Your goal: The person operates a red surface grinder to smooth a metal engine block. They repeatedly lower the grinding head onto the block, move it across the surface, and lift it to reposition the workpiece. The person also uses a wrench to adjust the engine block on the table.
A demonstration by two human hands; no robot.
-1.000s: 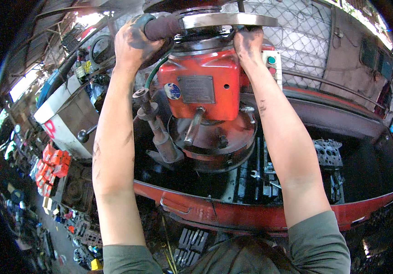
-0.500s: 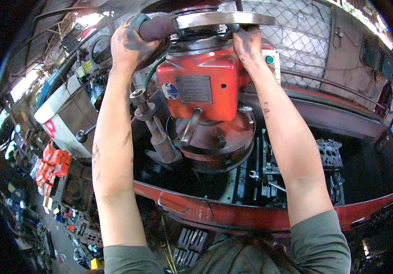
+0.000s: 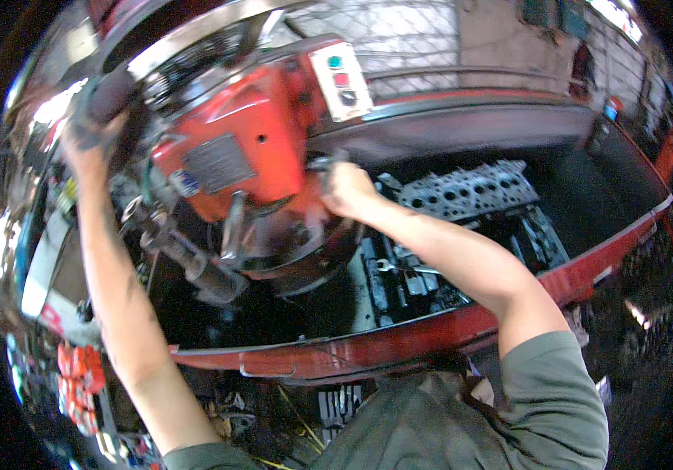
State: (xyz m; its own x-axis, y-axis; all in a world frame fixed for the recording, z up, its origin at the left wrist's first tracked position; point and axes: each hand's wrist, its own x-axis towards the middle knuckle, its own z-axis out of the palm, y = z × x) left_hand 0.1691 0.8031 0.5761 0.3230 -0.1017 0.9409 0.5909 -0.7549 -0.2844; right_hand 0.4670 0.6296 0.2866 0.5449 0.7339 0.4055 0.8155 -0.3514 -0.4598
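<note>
My left hand (image 3: 90, 135), smudged dark and blurred, is closed round the dark grip (image 3: 114, 94) of the large handwheel (image 3: 195, 35) at the upper left. My right hand (image 3: 350, 190) is closed at a small metal lever (image 3: 319, 163) low on the right side of the red machine head (image 3: 230, 153); its fingertips are partly hidden. Below the head sits a round, dark red housing (image 3: 281, 247). A metal rod (image 3: 233, 227) sticks out of the head's front. A cylinder head (image 3: 469, 192) with a row of round holes lies to the right of my right hand.
A red-edged trough (image 3: 336, 352) surrounds the machine. Inside it, a wrench (image 3: 407, 268) lies on metal clamping parts near my right forearm. A switch box (image 3: 341, 81) with green and red buttons is mounted on the machine. Orange boxes (image 3: 78, 376) are stacked at the lower left.
My right hand has left the handwheel and come down to the lever beside the machine head. My left hand stays on the grip. The view has turned toward the right, bringing the cylinder head into fuller sight.
</note>
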